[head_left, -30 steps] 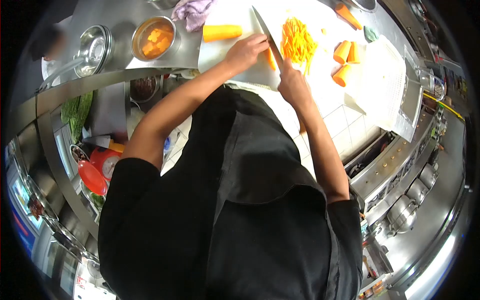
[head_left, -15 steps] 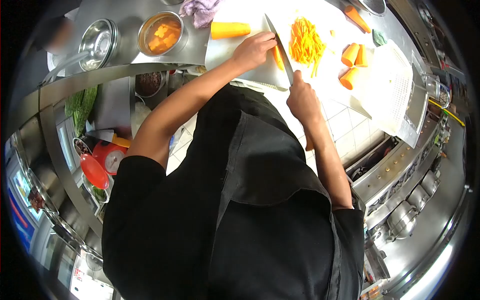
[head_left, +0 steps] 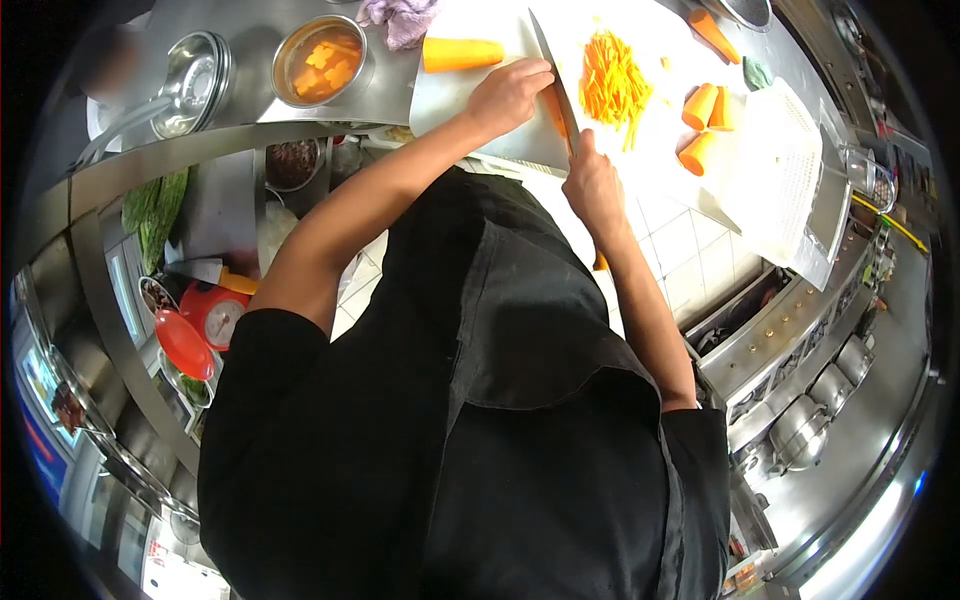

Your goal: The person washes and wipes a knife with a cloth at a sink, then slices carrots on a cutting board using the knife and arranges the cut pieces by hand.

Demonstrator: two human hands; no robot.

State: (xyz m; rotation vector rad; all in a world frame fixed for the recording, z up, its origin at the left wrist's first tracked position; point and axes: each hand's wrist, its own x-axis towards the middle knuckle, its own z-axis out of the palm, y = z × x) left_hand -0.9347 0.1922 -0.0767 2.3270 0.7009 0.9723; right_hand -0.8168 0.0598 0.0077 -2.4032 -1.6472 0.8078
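Note:
My right hand (head_left: 594,180) is wrapped round the handle of a long knife (head_left: 555,75), whose blade points away from me over the white cutting board (head_left: 440,103). Beside the blade, my left hand (head_left: 510,97) has its fingers bent together on a carrot piece (head_left: 552,108), partly hidden by the fingers and the knife. A heap of thin carrot strips (head_left: 612,80) lies just right of the blade. Left of the knife, a long carrot block (head_left: 462,54) rests on the board. Thick carrot chunks (head_left: 700,106) lie farther right.
A steel bowl (head_left: 283,75) holds carrot shapes in liquid, with stacked bowls (head_left: 192,85) to its left. A purple cloth (head_left: 400,20) lies behind. At the right are a white perforated tray (head_left: 775,170) and a whole carrot (head_left: 713,35). Part of another person shows at far left.
The view has shifted slightly. My right hand and the knife have moved a little against the board, the blade staying beside my left fingers. My left hand still presses on the carrot piece.

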